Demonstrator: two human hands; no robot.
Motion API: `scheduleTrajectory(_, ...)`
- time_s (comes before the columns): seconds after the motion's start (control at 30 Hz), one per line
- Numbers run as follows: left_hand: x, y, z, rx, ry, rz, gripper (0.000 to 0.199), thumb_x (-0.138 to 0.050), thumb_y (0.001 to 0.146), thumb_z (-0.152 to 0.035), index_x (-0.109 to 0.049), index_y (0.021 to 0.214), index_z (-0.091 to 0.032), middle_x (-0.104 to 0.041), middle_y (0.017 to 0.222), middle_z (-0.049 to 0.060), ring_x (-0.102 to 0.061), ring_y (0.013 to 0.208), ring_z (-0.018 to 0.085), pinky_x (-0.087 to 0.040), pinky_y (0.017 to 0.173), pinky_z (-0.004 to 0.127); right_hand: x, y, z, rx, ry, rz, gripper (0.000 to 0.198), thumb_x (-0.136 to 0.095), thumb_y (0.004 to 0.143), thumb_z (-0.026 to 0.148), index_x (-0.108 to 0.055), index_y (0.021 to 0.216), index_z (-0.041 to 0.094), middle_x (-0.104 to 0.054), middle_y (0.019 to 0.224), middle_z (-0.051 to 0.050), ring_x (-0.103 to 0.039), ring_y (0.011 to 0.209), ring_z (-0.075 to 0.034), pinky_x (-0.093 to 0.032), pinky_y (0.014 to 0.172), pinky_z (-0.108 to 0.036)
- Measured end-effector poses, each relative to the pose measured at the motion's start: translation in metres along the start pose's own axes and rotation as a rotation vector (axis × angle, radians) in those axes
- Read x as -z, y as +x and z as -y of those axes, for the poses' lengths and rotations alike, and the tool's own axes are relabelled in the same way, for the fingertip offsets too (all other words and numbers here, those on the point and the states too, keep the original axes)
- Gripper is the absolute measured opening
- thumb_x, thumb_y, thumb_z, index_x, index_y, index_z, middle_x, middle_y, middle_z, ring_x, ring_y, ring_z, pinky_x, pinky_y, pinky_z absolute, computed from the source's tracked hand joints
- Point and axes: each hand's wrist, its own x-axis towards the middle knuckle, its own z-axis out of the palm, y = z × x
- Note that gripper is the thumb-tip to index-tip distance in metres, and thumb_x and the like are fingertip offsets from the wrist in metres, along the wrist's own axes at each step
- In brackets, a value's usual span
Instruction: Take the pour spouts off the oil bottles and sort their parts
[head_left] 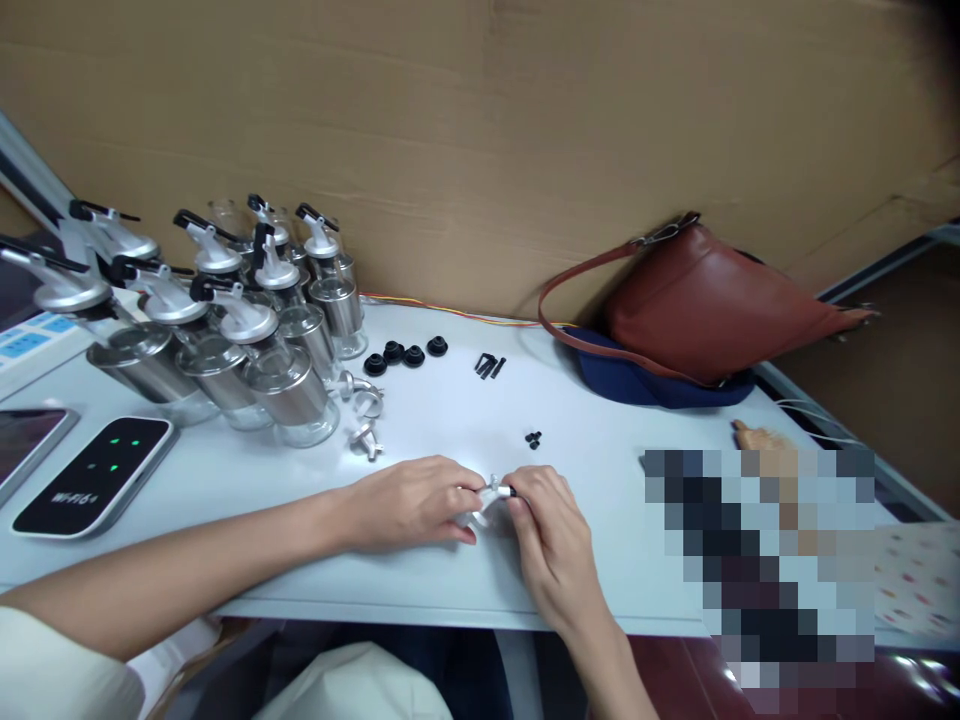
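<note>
Between my two hands, just above the near part of the table, is a silver pourer spout. My left hand grips its silver body from the left, fingers closed. At its right end, my right hand pinches a small black piece against the spout tip. Beyond my hands lie several tiny black caps, several thin black strips and several round black stoppers. Loose silver spout parts rest to the left of these.
Several glass-and-steel oil bottles with silver pourers crowd the back left. A black Wi-Fi device and a phone lie at the left. At the back right a brown leather bag sits on a dark blue item. Cardboard walls the rear.
</note>
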Motion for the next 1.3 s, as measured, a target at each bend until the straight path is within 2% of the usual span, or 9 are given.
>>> scheduleTrajectory(0.27,0.003,0.001,-0.001,0.0,0.025,0.013,0.015,-0.046,0.094,-0.023,-0.047,0.107,-0.015,-0.066,0.095,0.011,-0.063,0.086,0.016,-0.051,0.079,0.028,0.002,0.0,0.0,0.003,-0.044,0.001,0.015,-0.037,0.093,0.013,-0.048,0.088,0.022,-0.055,0.072,-0.001,-0.051,0.069,-0.017,-0.037,0.071,-0.036)
scheduleTrajectory(0.47,0.009,0.009,-0.008,0.365,-0.213,0.151,0.021,-0.039,0.097,-0.026,-0.056,0.104,-0.018,-0.07,0.098,0.005,-0.063,0.092,0.013,-0.047,0.088,0.025,0.002,0.001,0.002,0.019,-0.018,-0.011,0.016,-0.036,0.092,0.011,-0.047,0.086,0.021,-0.053,0.071,0.0,-0.049,0.067,-0.015,-0.036,0.071,-0.035)
scheduleTrajectory(0.57,0.01,0.01,-0.009,0.42,-0.261,0.141,0.023,-0.038,0.097,-0.027,-0.058,0.106,-0.018,-0.07,0.102,0.005,-0.063,0.095,0.013,-0.045,0.091,0.025,0.0,-0.001,0.001,0.019,0.007,-0.003,0.016,-0.036,0.093,0.01,-0.047,0.086,0.021,-0.051,0.07,0.001,-0.047,0.065,-0.015,-0.036,0.071,-0.035)
scheduleTrajectory(0.77,0.008,0.001,-0.003,0.259,-0.111,0.052,0.023,-0.041,0.095,-0.017,-0.05,0.116,-0.019,-0.065,0.118,0.012,-0.061,0.107,0.017,-0.048,0.092,0.032,0.004,0.007,0.003,0.037,-0.038,0.034,0.019,-0.035,0.094,0.012,-0.046,0.082,0.02,-0.05,0.066,0.003,-0.046,0.06,-0.013,-0.036,0.074,-0.035)
scheduleTrajectory(0.87,0.008,-0.003,0.001,0.159,-0.003,-0.07,0.027,-0.043,0.092,-0.01,-0.045,0.117,-0.02,-0.063,0.12,0.014,-0.061,0.11,0.017,-0.049,0.091,0.035,0.011,0.027,0.007,0.079,-0.093,0.063,0.02,-0.038,0.096,0.019,-0.05,0.079,0.02,-0.056,0.066,0.001,-0.048,0.061,-0.014,-0.036,0.074,-0.035)
scheduleTrajectory(0.97,0.012,-0.004,0.005,0.163,0.079,-0.149,0.028,-0.047,0.092,-0.014,-0.042,0.118,-0.02,-0.067,0.114,0.012,-0.063,0.108,0.017,-0.048,0.094,0.039,0.012,0.052,0.012,0.091,-0.087,0.072,0.02,-0.041,0.096,0.022,-0.054,0.081,0.019,-0.063,0.071,-0.002,-0.054,0.065,-0.015,-0.038,0.07,-0.033)
scheduleTrajectory(1.13,0.029,0.0,0.011,0.297,0.282,-0.199,0.04,-0.052,0.091,-0.022,-0.035,0.127,-0.018,-0.064,0.119,0.016,-0.06,0.114,0.022,-0.047,0.095,0.045,0.003,0.083,0.023,0.024,0.108,0.121,0.009,-0.048,0.092,0.023,-0.056,0.089,0.02,-0.065,0.079,-0.003,-0.059,0.069,-0.015,-0.045,0.063,-0.026)
scheduleTrajectory(1.23,0.041,0.002,0.009,0.436,0.352,-0.126,0.055,-0.052,0.091,-0.034,-0.027,0.136,-0.017,-0.051,0.135,0.021,-0.046,0.129,0.026,-0.044,0.1,0.048,-0.001,0.095,0.026,0.0,0.183,0.095,0.009,-0.047,0.091,0.024,-0.054,0.088,0.02,-0.064,0.08,-0.004,-0.06,0.073,-0.016,-0.046,0.065,-0.027)
scheduleTrajectory(1.3,0.047,0.002,0.006,0.613,0.384,-0.063,0.059,-0.049,0.091,-0.038,-0.024,0.139,-0.015,-0.039,0.144,0.023,-0.035,0.137,0.029,-0.04,0.104,0.05,-0.003,0.106,0.025,-0.071,0.295,0.027,0.009,-0.048,0.088,0.027,-0.052,0.084,0.02,-0.064,0.083,-0.006,-0.06,0.075,-0.017,-0.048,0.067,-0.029)
